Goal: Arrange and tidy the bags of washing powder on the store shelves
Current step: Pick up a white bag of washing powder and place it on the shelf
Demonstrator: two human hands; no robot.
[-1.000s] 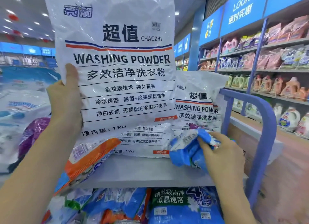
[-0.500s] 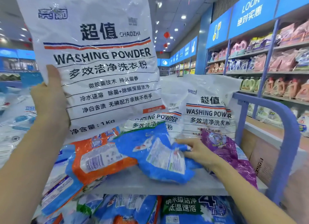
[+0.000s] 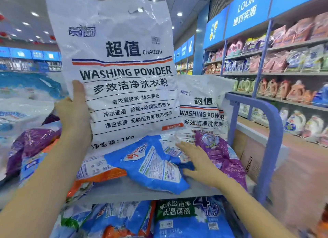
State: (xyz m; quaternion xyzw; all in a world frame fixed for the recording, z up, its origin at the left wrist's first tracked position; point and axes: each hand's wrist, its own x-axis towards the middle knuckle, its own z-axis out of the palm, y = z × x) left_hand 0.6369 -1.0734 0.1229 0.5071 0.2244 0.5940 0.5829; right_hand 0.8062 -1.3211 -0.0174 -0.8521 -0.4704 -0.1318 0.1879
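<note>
Setting: store aisle; stocked racks are seen beyond the grey shelf (image 3: 124,189).
Task item: white bag (image 3: 124,77) is held upright above the grey shelf, print facing the camera.
Grip: its edge is clasped by the left hand (image 3: 74,118), thumb laid on the front.
Other hand: right hand (image 3: 197,161) is laid flat, fingers straight, on the blue bag (image 3: 150,165) lying on the shelf.
Neighbours: second white bag (image 3: 204,109) is stood at the shelf's back; purple bag (image 3: 220,152) is laid at its right end.

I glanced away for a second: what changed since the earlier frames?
The right hand let go of the crumpled blue plastic bag, laying it flat on the grey shelf; the hand now rests on it. The left hand still holds the large white washing-powder bag upright.
</note>
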